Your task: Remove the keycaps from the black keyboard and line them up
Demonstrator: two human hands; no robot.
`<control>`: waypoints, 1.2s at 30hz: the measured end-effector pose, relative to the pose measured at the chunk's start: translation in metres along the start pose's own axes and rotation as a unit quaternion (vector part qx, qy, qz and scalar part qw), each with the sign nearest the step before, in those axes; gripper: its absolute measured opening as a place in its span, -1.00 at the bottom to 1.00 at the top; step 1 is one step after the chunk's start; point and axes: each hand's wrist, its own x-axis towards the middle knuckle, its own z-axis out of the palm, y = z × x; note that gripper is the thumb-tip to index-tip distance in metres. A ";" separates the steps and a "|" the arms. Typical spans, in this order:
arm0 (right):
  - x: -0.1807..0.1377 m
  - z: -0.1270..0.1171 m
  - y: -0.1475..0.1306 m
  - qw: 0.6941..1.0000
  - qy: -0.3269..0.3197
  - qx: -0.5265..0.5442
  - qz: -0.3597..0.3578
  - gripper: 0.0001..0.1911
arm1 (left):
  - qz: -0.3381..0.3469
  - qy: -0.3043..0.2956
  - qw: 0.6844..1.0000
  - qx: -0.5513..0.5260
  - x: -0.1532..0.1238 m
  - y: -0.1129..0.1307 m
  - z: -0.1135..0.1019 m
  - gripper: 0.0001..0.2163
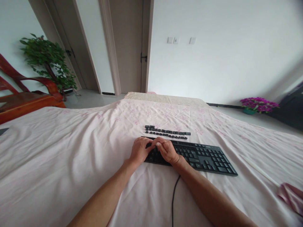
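Crowded left end on the keyboard [203, 159]!

It slants across the sheet [82, 148], right end toward the near edge, keycaps [174, 132] lined up on the far-edge side. Left hand [140, 149] outermost, right hand [166, 149] against it, fingers bent; any grip's hidden, can't tell!

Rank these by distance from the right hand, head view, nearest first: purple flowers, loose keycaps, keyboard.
1. Keyboard: directly under the right hand.
2. Loose keycaps: in rows just beyond it.
3. Purple flowers: far right, in the background.
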 end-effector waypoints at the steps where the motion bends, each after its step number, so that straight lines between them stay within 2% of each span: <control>1: 0.000 0.000 0.000 1.000 -0.003 -0.002 -0.013 -0.59 | -0.007 0.003 1.000 -0.009 0.000 -0.001 0.000 -0.89; 7: -0.003 -0.001 -0.004 0.996 0.008 -0.024 -0.085 -0.68 | -0.066 0.006 0.987 -0.144 -0.002 -0.008 0.001 -0.84; 10: -0.003 -0.005 -0.007 0.990 0.048 -0.105 -0.079 -0.69 | -0.097 0.017 0.972 -0.212 -0.002 -0.011 0.003 -0.76; 13: -0.001 -0.008 -0.010 0.970 0.087 -0.224 -0.044 -0.71 | -0.126 0.046 0.955 -0.266 -0.004 -0.014 0.004 -0.62; 15: 0.001 -0.007 -0.012 0.959 0.071 -0.271 -0.043 -0.72 | -0.130 0.052 0.945 -0.296 -0.007 -0.015 0.002 -0.55; 18: 0.003 -0.001 -0.016 0.961 0.010 -0.270 -0.067 -0.70 | -0.136 0.058 0.935 -0.323 -0.015 -0.013 -0.006 -0.48; 22: 0.006 0.007 -0.020 0.964 -0.026 -0.258 -0.050 -0.73 | -0.134 0.060 0.932 -0.332 -0.021 -0.010 -0.019 -0.41; 27: 0.012 0.004 -0.020 0.969 0.012 -0.245 0.004 -0.83 | -0.107 0.050 0.939 -0.324 -0.009 -0.003 -0.022 -0.37; 30: 0.016 -0.004 -0.020 0.970 0.035 -0.238 0.041 -0.89 | -0.077 0.042 0.944 -0.318 0.004 0.003 -0.015 -0.39; 33: 0.023 -0.016 -0.018 0.973 0.027 -0.219 0.073 -0.92 | -0.056 0.024 0.950 -0.305 0.017 0.008 -0.009 -0.38; 36: 0.038 -0.033 -0.005 0.970 0.031 -0.204 0.125 -0.88 | -0.041 0.003 0.969 -0.245 0.024 0.007 -0.006 -0.40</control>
